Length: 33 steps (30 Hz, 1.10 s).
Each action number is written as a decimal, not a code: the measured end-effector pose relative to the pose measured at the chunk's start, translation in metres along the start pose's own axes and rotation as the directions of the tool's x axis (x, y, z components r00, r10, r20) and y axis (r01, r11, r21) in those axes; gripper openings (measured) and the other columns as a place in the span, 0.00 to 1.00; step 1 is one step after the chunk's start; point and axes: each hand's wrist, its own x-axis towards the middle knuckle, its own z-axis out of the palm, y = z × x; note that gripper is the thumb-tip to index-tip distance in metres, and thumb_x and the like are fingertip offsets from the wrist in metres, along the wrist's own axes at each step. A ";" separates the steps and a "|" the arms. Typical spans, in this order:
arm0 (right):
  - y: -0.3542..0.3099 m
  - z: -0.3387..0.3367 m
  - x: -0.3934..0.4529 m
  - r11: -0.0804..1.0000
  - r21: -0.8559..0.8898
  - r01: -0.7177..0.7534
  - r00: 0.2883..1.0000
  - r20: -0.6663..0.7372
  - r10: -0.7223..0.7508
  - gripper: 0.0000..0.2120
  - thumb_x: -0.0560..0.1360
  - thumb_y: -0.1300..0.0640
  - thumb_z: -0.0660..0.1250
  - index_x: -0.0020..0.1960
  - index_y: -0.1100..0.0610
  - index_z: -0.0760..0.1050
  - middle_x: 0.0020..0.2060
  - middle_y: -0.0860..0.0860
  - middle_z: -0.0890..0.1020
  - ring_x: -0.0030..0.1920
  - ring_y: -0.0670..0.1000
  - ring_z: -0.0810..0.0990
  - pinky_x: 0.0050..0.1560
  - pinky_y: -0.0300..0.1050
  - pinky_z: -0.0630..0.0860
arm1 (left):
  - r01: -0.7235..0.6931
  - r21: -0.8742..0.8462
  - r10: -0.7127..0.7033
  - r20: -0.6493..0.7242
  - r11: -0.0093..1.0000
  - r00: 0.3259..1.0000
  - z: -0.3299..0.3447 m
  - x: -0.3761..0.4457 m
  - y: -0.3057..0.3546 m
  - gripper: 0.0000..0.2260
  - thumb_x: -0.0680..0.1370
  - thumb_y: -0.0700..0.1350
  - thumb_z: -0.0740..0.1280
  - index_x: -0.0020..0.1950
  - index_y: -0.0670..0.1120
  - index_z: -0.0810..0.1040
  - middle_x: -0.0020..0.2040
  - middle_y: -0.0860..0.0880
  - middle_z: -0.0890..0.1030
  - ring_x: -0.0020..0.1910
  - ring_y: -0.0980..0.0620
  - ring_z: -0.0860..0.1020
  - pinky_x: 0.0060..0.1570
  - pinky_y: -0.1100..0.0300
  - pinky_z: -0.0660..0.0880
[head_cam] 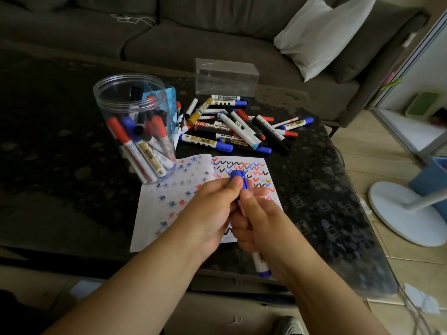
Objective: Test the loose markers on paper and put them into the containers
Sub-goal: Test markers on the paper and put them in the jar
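While both hands meet over the paper (169,204), left hand (212,209) pinches the blue cap (238,178) w/ thumb + fingers, right hand (256,223) is wrapped round the marker (260,264) body; its blue rear end sticks out below the wrist. Cap is right at the tip end; can't tell if seated or just off. Paper lies on the dark table (60,165), covered w/ red/blue/black ticks and stars. Round clear jar (135,126) at paper's far-left corner, partly filled w/ markers. Loose marker pile (237,126) just beyond the paper, approx center table. Clear box (227,77) behind the pile, nothing visible in it. Sofa (193,32) + white cushion (321,32) in bg.
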 end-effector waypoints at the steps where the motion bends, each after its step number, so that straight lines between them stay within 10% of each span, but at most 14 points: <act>1: 0.003 0.000 0.000 0.980 -0.192 0.055 0.997 -0.036 -0.063 0.19 0.82 0.47 0.52 0.36 0.55 0.67 0.23 0.45 0.66 0.23 0.45 0.62 0.25 0.40 0.60 | -0.003 0.013 0.003 -0.042 1.000 0.999 -0.001 0.003 -0.001 0.12 0.81 0.45 0.57 0.45 0.43 0.78 0.45 0.48 0.85 0.52 0.49 0.81 0.59 0.52 0.73; 3: 0.014 -0.004 -0.003 0.757 -0.641 0.124 0.974 -0.066 -0.216 0.17 0.80 0.46 0.54 0.39 0.55 0.69 0.26 0.47 0.71 0.29 0.49 0.68 0.33 0.45 0.64 | -0.053 0.016 0.055 -0.178 0.998 0.982 -0.009 0.012 0.005 0.12 0.81 0.46 0.58 0.43 0.44 0.77 0.41 0.49 0.85 0.53 0.48 0.81 0.67 0.47 0.66; 6: 0.034 -0.015 -0.014 0.693 -0.714 0.098 0.966 -0.098 -0.238 0.17 0.80 0.47 0.55 0.43 0.60 0.71 0.28 0.48 0.71 0.31 0.50 0.68 0.35 0.46 0.64 | -0.185 0.004 0.179 -0.268 0.983 0.947 -0.027 0.019 0.016 0.10 0.81 0.45 0.58 0.45 0.42 0.76 0.39 0.49 0.85 0.50 0.52 0.82 0.68 0.51 0.66; 11: 0.024 -0.035 -0.023 0.923 -0.384 -0.035 0.994 -0.107 -0.007 0.16 0.81 0.54 0.54 0.50 0.66 0.74 0.31 0.50 0.77 0.29 0.46 0.73 0.32 0.38 0.71 | -0.149 0.352 0.222 -0.178 0.924 0.959 -0.031 0.018 -0.002 0.08 0.79 0.50 0.62 0.47 0.50 0.80 0.47 0.54 0.84 0.53 0.55 0.80 0.66 0.50 0.67; 15: 0.019 -0.048 -0.026 0.988 -0.150 -0.025 0.995 -0.099 0.010 0.14 0.80 0.60 0.57 0.62 0.46 0.68 0.41 0.50 0.85 0.32 0.45 0.77 0.35 0.35 0.76 | -0.126 0.541 0.245 -0.153 0.832 0.957 -0.031 0.016 -0.004 0.02 0.76 0.51 0.67 0.44 0.56 0.79 0.45 0.55 0.82 0.47 0.56 0.78 0.55 0.56 0.75; 24: 0.028 -0.071 -0.014 0.855 0.518 -0.016 0.997 -0.058 0.055 0.13 0.69 0.67 0.62 0.52 0.60 0.77 0.35 0.58 0.80 0.30 0.47 0.75 0.31 0.37 0.76 | -0.207 0.871 0.232 0.111 0.445 0.966 -0.024 0.016 -0.012 0.05 0.74 0.47 0.70 0.49 0.51 0.77 0.43 0.52 0.80 0.43 0.53 0.77 0.44 0.59 0.72; 33: 0.041 -0.075 -0.006 0.952 -0.275 0.132 0.956 -0.217 -0.195 0.21 0.76 0.38 0.56 0.46 0.50 0.81 0.29 0.46 0.77 0.31 0.42 0.73 0.33 0.34 0.70 | -0.275 0.947 0.194 0.242 0.166 0.951 -0.020 0.018 -0.021 0.07 0.80 0.50 0.59 0.49 0.48 0.66 0.33 0.52 0.70 0.32 0.55 0.68 0.32 0.61 0.61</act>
